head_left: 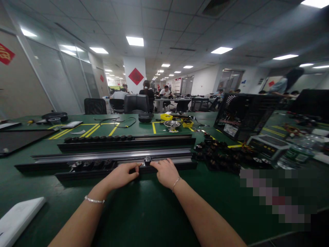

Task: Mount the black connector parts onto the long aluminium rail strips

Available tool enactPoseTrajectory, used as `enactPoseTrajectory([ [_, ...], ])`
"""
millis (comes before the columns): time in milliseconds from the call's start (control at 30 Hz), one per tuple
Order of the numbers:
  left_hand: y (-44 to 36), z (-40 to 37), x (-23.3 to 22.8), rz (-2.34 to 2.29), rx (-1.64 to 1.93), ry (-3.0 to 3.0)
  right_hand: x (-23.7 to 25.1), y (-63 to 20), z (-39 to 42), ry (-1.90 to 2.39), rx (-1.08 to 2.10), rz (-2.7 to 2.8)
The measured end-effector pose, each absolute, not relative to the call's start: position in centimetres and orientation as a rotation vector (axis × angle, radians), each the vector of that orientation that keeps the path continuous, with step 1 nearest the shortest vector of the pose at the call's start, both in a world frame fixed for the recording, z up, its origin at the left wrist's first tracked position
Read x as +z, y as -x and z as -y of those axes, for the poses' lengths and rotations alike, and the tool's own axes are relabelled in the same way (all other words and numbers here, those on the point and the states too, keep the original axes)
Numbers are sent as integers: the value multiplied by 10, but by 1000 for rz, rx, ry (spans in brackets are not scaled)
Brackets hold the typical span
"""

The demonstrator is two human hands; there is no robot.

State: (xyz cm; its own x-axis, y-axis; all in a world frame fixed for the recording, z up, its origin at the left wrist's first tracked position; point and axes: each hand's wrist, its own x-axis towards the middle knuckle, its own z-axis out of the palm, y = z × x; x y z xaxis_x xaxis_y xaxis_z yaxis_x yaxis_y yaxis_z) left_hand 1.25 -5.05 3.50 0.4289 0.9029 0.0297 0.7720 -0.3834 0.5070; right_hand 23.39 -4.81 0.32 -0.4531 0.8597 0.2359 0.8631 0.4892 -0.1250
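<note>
Between my two hands, a small black part [147,160] with a shiny metal top sits in the nearest long black rail [180,166]. The fingertips of my left hand [122,176] are at its left side, with index finger and thumb curled. From the right, my bent right hand [166,172] presses its fingertips against the part's other side. Several similar black parts [96,164] line the left portion of this rail. Just behind lies a second rail [102,156] with a bright metal strip. The undersides of the fingers are hidden.
A third rail [164,139] holds more black parts. To the right are a pile of black parts [216,154], an open computer case [244,113], a power supply box [268,147] and a water bottle [298,154]. A metal bowl [172,124] and yellow tray [166,117] stand behind.
</note>
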Motion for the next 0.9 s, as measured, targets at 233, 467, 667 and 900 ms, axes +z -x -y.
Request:
enactPoseTrajectory([
  [233,-12,50,35,-1407,416,-2250,9,-240,48,1533,16,2515],
  [467,-11,50,37,-1388,409,-2244,12,-244,48,1515,20,2548],
  [667,-7,48,36,-1338,383,-2230,12,-248,45,1513,24,2555],
  [900,-6,48,36,-1303,361,-2223,15,-263,45,1576,82,2512],
])
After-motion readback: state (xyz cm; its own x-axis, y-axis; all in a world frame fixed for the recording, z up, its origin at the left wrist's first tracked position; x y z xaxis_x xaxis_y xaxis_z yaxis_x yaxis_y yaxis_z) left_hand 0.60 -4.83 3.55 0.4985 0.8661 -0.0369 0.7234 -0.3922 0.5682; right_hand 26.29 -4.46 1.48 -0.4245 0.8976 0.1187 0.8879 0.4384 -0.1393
